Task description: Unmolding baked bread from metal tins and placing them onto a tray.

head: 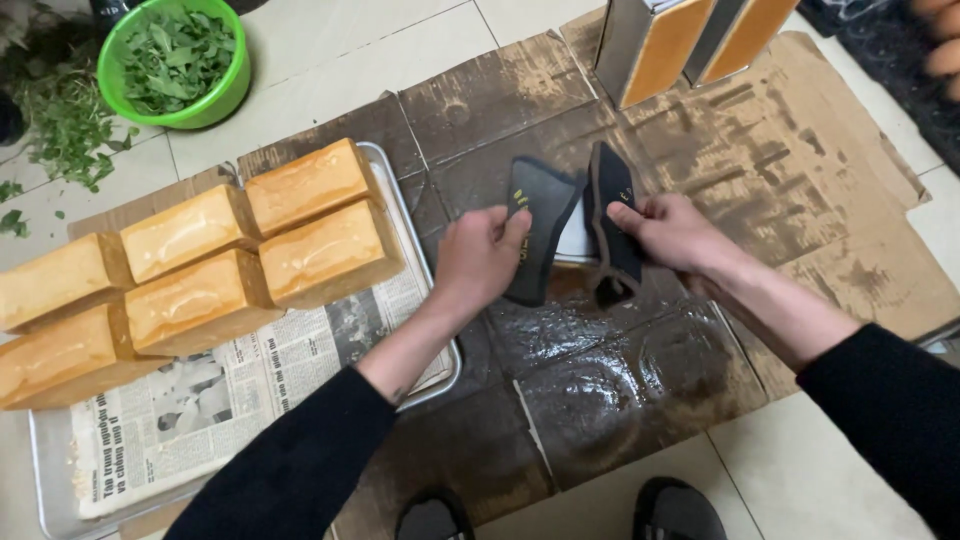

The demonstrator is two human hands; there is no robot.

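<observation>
Hands gripped dark flat cloth pads: left hand [480, 255] closed on one pad [535, 230], right hand [670, 232] on another [612, 225], above greasy brown cardboard [620, 370]; golden square loaves [200, 270] lay left.

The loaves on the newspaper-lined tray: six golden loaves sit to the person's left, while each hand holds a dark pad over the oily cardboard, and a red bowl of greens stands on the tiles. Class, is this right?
Not quite: the head view shows the bowl of greens is green, not red. The six loaves on the tray, the left hand and right hand each holding a dark pad over the cardboard are right.
</observation>
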